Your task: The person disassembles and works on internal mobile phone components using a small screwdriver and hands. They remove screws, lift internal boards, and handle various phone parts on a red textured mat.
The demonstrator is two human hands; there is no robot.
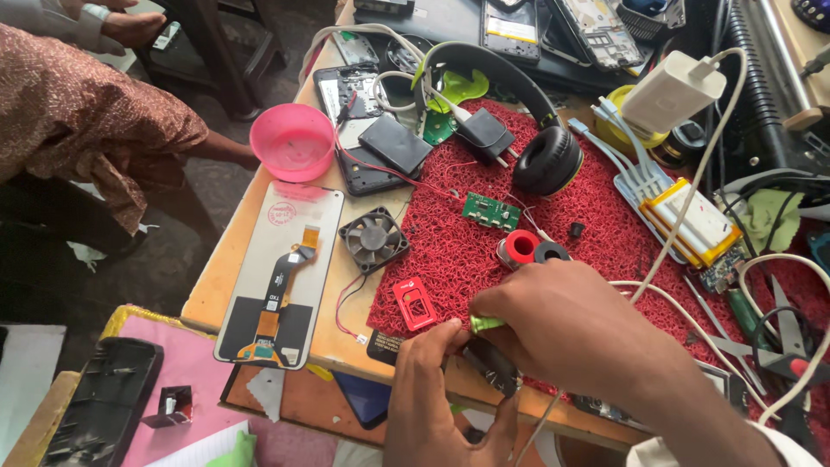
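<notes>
At the front edge of a wooden bench, my left hand (445,398) grips a small dark object (493,367); most of it is hidden by my fingers. My right hand (562,324) comes over it from the right and pinches a thin tool with a green tip (486,323) against that object. Both hands sit at the near edge of a red mesh mat (458,251). A small red card tray (415,303) lies just left of my hands. A green circuit board (490,210) and a red ring (521,246) lie beyond them.
A phone screen panel (281,277) lies face down at the left, a small black fan (373,239) beside it. A pink bowl (292,141), black headphones (536,147), a white charger (674,91), a battery pack (692,220) and loose cables crowd the bench. Another person in a patterned sleeve (78,121) stands at the left.
</notes>
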